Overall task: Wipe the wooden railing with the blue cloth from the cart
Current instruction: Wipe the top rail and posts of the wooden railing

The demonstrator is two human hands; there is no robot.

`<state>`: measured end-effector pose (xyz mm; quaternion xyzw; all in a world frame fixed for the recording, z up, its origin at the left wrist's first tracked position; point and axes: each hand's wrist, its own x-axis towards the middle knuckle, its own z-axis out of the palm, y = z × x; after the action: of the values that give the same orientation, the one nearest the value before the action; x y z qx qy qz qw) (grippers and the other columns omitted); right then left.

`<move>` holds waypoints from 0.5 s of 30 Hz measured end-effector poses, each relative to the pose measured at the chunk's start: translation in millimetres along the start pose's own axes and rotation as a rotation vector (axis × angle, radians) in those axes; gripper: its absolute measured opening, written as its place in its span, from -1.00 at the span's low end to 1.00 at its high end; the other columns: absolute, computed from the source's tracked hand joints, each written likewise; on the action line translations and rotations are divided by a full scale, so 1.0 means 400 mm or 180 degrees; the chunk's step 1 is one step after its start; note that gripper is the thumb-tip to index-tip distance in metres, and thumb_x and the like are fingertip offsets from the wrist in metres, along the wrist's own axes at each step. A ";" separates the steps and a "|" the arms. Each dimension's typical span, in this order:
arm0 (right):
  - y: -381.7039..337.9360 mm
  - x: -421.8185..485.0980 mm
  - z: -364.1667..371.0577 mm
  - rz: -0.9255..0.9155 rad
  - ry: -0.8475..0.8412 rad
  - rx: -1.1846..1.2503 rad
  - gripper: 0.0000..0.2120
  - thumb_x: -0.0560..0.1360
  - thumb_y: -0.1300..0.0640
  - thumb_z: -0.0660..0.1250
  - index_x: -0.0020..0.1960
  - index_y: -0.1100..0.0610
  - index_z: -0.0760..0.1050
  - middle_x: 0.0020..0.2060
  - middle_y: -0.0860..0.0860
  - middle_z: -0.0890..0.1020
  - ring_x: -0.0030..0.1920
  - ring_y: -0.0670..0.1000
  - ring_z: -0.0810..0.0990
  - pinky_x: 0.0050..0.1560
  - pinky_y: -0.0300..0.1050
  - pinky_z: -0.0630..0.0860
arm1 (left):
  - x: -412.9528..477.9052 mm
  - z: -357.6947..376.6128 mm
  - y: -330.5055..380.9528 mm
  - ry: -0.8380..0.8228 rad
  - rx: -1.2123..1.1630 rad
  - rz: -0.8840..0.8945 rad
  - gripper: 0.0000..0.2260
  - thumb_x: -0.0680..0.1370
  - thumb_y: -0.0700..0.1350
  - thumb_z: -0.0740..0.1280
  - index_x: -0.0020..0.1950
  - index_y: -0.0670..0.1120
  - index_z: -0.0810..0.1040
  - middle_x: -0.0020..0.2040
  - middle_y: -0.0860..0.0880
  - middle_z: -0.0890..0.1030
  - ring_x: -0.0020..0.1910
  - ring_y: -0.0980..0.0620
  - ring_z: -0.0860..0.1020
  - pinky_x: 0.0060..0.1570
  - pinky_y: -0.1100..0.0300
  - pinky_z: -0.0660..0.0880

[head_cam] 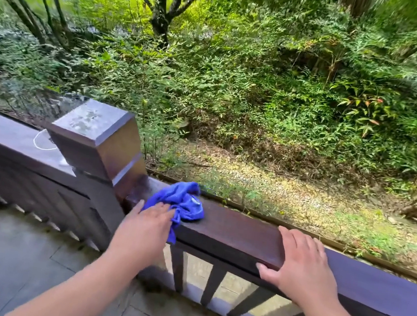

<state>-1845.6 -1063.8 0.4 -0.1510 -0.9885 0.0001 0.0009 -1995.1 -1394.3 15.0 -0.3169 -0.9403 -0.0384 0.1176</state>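
Observation:
A crumpled blue cloth [180, 203] lies on top of the dark wooden railing [239, 232], right beside the square corner post [100, 139]. My left hand [147, 226] presses on the near edge of the cloth, with one corner of it hanging down over the rail's front face. My right hand [299, 267] rests flat on the railing further right, fingers spread, thumb hooked over the front edge, holding nothing. The cart is out of view.
Dark balusters [214, 283] run below the rail. A second rail section [12, 136] leads left from the post, with a white cord [42, 141] lying on it. Grey paved floor [5, 261] is underfoot. Beyond the railing are gravel, dense shrubs and trees.

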 end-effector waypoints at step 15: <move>0.000 0.000 -0.002 0.0089 -0.0061 0.0010 0.05 0.29 -0.62 0.16 0.59 0.00 0.24 0.44 -0.01 0.43 0.46 0.10 0.34 0.59 0.16 0.10 | 0.032 0.026 -0.112 -0.0808 0.0474 -0.0246 -0.53 0.49 -0.21 -0.10 0.22 -0.21 0.51 0.23 -0.22 0.53 0.28 -0.18 0.46 0.27 -0.05 0.36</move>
<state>-1845.5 -1063.9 1.1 -0.1648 -0.9863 0.0032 -0.0083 -2034.0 -1421.1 8.3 -0.2732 -0.9594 0.0673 0.0194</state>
